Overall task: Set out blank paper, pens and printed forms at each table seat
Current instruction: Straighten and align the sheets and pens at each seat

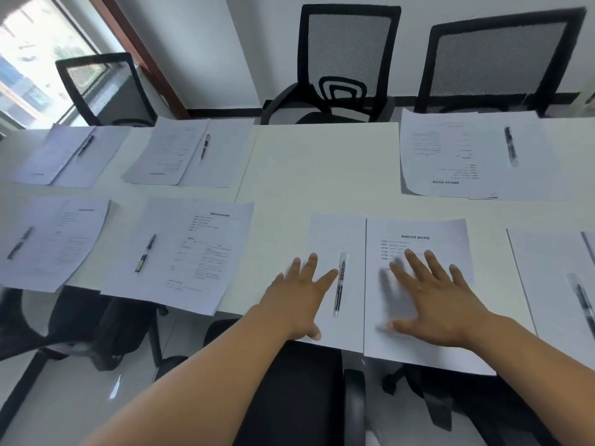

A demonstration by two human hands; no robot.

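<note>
While I hold this seat's set in place, the printed form (418, 284) lies at the near bench (322, 162) edge with the blank paper (335, 239) touching its left side and the pen (340, 284) lengthwise on that paper, seemingly being squared. My right hand (431, 294) lies flat on the form, fingers spread. My left hand (299, 294) rests on the blank sheet beside the pen, fingers splayed, gripping nothing. Both forearms reach forward.

white table (322, 162) carries paper sets (180, 252), each topped by a pen (145, 253).
</note>
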